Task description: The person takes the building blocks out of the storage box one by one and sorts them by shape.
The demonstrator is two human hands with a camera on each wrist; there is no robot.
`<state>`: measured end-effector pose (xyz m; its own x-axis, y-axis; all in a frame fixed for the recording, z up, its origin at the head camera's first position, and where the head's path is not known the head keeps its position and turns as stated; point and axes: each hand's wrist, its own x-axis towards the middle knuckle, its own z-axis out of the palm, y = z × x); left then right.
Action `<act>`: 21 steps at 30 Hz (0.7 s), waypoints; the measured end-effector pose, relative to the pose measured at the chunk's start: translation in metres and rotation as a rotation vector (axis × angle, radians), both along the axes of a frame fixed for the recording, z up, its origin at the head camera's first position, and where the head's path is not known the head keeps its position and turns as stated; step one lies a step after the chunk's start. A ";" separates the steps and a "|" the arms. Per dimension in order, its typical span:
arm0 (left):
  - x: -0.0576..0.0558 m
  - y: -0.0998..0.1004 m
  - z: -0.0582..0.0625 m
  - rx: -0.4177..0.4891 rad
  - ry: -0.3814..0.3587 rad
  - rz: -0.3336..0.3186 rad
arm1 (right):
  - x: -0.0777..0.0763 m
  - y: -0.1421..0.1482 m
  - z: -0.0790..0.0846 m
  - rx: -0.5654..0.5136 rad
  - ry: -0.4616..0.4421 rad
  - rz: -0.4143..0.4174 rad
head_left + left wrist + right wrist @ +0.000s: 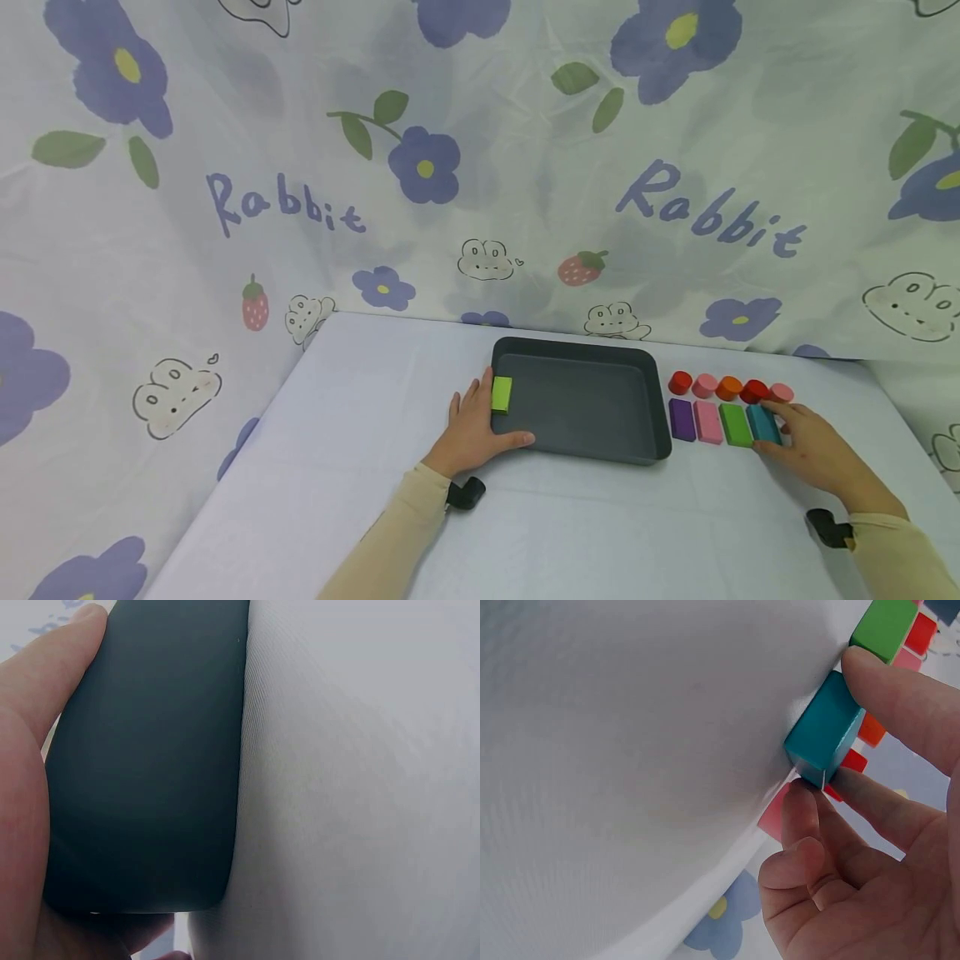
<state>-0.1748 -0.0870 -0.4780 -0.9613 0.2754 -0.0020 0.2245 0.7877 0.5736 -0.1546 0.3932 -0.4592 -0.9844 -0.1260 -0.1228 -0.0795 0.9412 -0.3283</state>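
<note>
A dark grey rectangular tray [581,404] lies on the white table. My left hand [476,425] rests on its near left corner, fingers stretched along the left side and thumb [71,656] along the front rim. Inside the tray, a light green block [502,395] stands against the left wall. On the right, my right hand [813,446] pinches a teal block [825,724] between thumb and fingertips at its two ends. That block ends a row with a purple block [682,419], a pink block [708,422] and a green block [736,425].
Behind the blocks runs a row of short round pieces, among them a red one [680,382], an orange one [728,387] and a pink one [781,392]. A printed cloth [525,183] hangs along the back edge of the table [360,417].
</note>
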 end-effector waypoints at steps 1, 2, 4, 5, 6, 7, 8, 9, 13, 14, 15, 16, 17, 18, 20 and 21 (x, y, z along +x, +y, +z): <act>0.000 0.000 0.000 -0.002 -0.001 0.001 | 0.000 0.000 0.000 -0.001 0.002 0.004; 0.000 0.000 0.000 -0.004 -0.001 0.000 | 0.000 0.000 0.000 -0.002 0.003 0.007; 0.000 0.000 0.000 -0.006 -0.001 0.000 | 0.000 0.000 0.000 -0.003 0.005 0.012; 0.000 0.000 0.000 -0.007 0.000 0.000 | 0.001 0.000 0.000 -0.004 0.007 0.015; 0.000 0.000 0.000 -0.007 0.001 0.000 | 0.001 0.000 0.000 -0.005 0.008 0.017; 0.000 0.000 0.000 -0.008 0.003 -0.001 | 0.001 0.000 0.000 -0.005 0.009 0.018; 0.000 0.000 0.000 -0.007 0.005 -0.001 | 0.001 0.000 0.000 -0.007 0.009 0.018; 0.000 0.000 0.000 -0.004 0.007 -0.001 | 0.001 -0.001 0.000 -0.007 0.011 0.018; 0.001 0.000 0.000 0.001 0.008 0.001 | 0.000 -0.001 0.000 -0.010 0.007 0.018; 0.001 0.000 0.000 0.004 0.006 0.001 | 0.000 0.000 0.001 -0.008 0.003 0.015; 0.001 0.000 0.000 0.007 0.005 0.001 | 0.000 0.000 0.002 -0.006 0.003 0.015; 0.001 0.000 0.000 0.006 0.003 0.001 | 0.001 0.001 0.003 -0.005 0.003 0.012; 0.001 0.000 0.000 0.007 0.003 0.001 | 0.001 0.001 0.004 -0.005 0.001 0.009; 0.000 0.000 0.000 0.006 0.005 0.000 | 0.002 0.001 0.006 -0.007 0.001 0.006; 0.000 0.000 -0.001 0.008 0.008 -0.003 | 0.003 0.001 0.008 -0.010 0.006 0.000; 0.000 -0.001 -0.001 0.008 0.010 -0.003 | 0.004 0.001 0.010 -0.016 0.009 -0.002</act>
